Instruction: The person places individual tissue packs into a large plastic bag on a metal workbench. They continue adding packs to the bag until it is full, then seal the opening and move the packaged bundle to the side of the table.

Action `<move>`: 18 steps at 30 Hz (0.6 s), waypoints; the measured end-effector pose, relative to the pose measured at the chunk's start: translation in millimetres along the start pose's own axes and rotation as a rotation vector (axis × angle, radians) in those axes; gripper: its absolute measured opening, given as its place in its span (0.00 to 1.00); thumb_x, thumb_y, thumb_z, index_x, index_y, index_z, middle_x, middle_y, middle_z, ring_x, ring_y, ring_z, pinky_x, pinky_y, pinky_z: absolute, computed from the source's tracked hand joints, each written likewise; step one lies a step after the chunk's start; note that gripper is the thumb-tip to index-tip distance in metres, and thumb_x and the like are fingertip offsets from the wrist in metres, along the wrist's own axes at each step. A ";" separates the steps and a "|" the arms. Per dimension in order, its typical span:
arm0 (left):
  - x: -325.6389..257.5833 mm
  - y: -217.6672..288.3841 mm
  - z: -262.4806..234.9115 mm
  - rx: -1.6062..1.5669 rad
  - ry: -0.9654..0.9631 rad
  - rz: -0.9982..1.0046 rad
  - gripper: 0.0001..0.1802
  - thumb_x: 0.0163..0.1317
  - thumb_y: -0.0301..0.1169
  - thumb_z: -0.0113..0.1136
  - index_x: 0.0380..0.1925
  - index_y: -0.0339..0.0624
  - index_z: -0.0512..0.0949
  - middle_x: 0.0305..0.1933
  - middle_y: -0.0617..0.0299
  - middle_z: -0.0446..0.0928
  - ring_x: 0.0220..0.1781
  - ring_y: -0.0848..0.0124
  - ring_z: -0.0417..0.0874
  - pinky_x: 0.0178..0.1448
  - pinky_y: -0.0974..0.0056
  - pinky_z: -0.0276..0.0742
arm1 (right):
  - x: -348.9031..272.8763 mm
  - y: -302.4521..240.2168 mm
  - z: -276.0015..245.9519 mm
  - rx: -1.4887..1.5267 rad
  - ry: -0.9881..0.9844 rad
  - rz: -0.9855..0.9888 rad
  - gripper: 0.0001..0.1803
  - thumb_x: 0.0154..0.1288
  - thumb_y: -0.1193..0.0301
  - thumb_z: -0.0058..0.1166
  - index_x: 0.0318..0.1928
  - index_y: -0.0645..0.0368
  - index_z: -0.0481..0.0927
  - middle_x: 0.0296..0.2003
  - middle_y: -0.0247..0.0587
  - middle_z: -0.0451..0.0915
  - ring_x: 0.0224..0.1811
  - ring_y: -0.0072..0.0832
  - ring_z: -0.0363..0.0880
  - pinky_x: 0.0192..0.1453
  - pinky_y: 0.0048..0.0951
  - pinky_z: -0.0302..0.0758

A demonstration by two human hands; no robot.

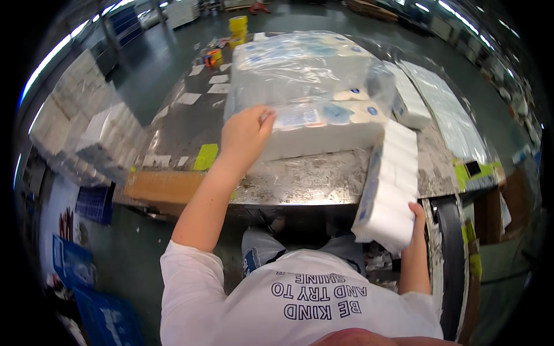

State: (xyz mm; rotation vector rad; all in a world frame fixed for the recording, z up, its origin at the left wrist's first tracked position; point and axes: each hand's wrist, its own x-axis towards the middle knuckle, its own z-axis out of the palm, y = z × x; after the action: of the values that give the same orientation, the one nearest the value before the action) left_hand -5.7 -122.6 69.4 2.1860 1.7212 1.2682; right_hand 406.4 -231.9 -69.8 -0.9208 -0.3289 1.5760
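A large clear plastic bag (300, 78) lies on the metal table with white tissue packs inside, their tops printed pale with blue marks. At the bag's near left edge, my left hand (247, 137) is closed in a pinch on the film. The front row of tissue packs (323, 138) stands at the bag's near side. To the right, my right hand (418, 222) grips the near end of a long white bundle of tissue packs (391, 179). This bundle slants over the table's front edge, its far end close to the bag's right corner; my right fingers are partly hidden behind it.
More wrapped tissue packs (411, 101) and a flat clear plastic sheet (447, 109) lie on the table's right side. Yellow tape rolls (237, 26) stand at the far left corner. Paper scraps lie across the table (190, 124). Stacked white bundles (86, 124) stand at left.
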 end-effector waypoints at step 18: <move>-11.8 43.5 -8.7 -0.547 0.232 0.181 0.13 0.67 0.34 0.54 0.39 0.35 0.81 0.34 0.46 0.80 0.37 0.52 0.82 0.41 0.59 0.75 | -14.4 112.5 119.6 0.142 -1.045 0.122 0.37 0.63 0.52 0.55 0.68 0.57 0.65 0.60 0.42 0.73 0.60 0.39 0.73 0.63 0.42 0.72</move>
State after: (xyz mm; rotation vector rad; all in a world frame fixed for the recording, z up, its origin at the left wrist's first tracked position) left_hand 21.9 -151.9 91.6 1.9498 1.0604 1.8326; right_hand 241.9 -238.3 -62.7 0.0709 -0.8776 2.0635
